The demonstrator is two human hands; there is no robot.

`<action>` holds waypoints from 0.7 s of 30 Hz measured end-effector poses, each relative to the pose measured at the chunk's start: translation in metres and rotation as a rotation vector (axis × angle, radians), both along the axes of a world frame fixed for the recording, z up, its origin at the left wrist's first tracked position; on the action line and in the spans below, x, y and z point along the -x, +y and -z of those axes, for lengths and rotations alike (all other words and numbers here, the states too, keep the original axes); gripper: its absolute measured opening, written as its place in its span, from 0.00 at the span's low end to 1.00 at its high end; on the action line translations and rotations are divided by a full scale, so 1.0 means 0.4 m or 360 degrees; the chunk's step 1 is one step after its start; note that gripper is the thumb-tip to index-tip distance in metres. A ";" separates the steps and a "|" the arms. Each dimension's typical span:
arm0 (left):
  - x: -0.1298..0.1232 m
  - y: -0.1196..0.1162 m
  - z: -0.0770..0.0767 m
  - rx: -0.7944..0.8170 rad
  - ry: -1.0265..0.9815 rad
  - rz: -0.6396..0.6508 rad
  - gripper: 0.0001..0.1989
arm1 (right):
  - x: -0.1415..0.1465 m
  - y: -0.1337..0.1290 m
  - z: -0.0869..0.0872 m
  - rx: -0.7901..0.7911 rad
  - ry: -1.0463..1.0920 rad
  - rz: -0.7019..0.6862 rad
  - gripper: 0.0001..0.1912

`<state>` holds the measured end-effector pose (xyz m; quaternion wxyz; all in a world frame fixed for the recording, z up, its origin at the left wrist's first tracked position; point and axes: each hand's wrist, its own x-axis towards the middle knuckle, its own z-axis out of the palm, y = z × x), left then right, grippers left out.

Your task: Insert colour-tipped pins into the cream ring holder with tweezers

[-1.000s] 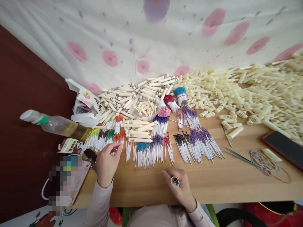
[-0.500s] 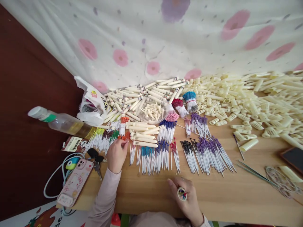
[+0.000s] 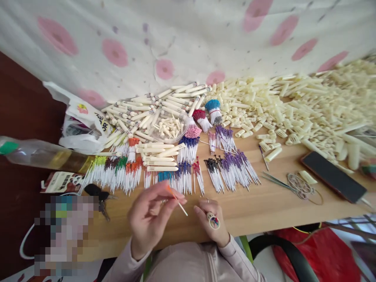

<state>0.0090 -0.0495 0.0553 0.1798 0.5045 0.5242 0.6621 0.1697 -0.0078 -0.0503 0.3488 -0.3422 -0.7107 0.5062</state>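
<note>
At the bench [image 3: 252,209], the left hand [image 3: 148,217] clamps its fingers on one slim, orange-topped white refill [image 3: 182,208]; the right hand's [image 3: 212,232] fingers wrap one cream tube [image 3: 209,216] with coloured tips in its mouth. Three bundles [image 3: 202,120] lie at the tube's 12 o'clock, a bag [image 3: 84,131] lettered "OR" at its 10.

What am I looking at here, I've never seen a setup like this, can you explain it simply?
There's no robot: these are a person's bare hands, seen from a camera worn on the head, looking forward and down. The left hand pinches a thin white stick with an orange end. The right hand grips a cream tube with coloured tips inside. On the wooden table lie colour-sorted sticks, a heap of cream plastic parts, a bottle and a dark phone.
</note>
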 end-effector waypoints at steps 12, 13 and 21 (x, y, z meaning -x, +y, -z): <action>-0.087 -0.022 0.032 -0.0355 0.0329 0.0340 0.21 | 0.003 -0.002 -0.006 0.0070 0.0142 0.0014 0.29; -0.087 -0.022 0.034 -0.0366 0.0330 0.0332 0.20 | 0.002 -0.001 -0.007 0.0072 0.0155 0.0010 0.29; -0.094 -0.011 0.045 -0.0284 0.0499 0.0522 0.20 | 0.003 -0.004 -0.003 0.0110 0.0230 -0.0041 0.30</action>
